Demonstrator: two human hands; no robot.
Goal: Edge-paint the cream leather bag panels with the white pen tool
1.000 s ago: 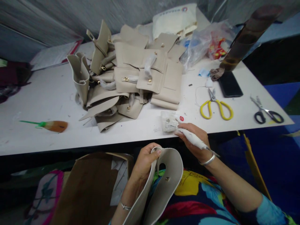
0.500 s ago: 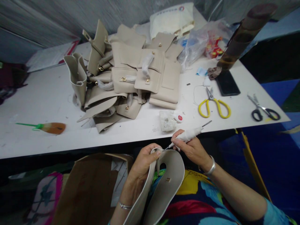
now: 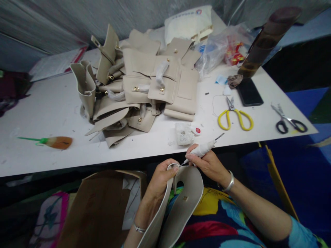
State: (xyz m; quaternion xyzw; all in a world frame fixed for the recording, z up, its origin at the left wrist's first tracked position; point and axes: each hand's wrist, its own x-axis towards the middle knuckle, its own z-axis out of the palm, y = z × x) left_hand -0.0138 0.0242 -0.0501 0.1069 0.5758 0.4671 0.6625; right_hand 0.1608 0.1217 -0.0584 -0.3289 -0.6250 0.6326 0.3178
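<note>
My left hand (image 3: 160, 179) is closed on the top edge of a curved beige leather piece (image 3: 183, 203) with a gold stud, held over my lap below the table edge. In my right hand (image 3: 208, 164), pinched like a pen, is a thin tool wrapped in white tape (image 3: 201, 150). Its fine tip touches the top edge of the leather piece right by my left thumb. Both wrists wear silver bangles.
A white table (image 3: 38, 113) carries a heap of beige bag parts (image 3: 144, 82), a small white lump (image 3: 184, 133), yellow scissors (image 3: 235, 117), black scissors (image 3: 289, 122), a phone (image 3: 249, 92), plastic bags (image 3: 222, 44) and a green-handled brush (image 3: 49, 141). A brown cardboard box (image 3: 100, 206) stands at my left knee.
One second ago my right hand rested at the white lump on the table edge. It has drawn back with the taped tool and set the tip on the leather edge. The left hand stayed put.
</note>
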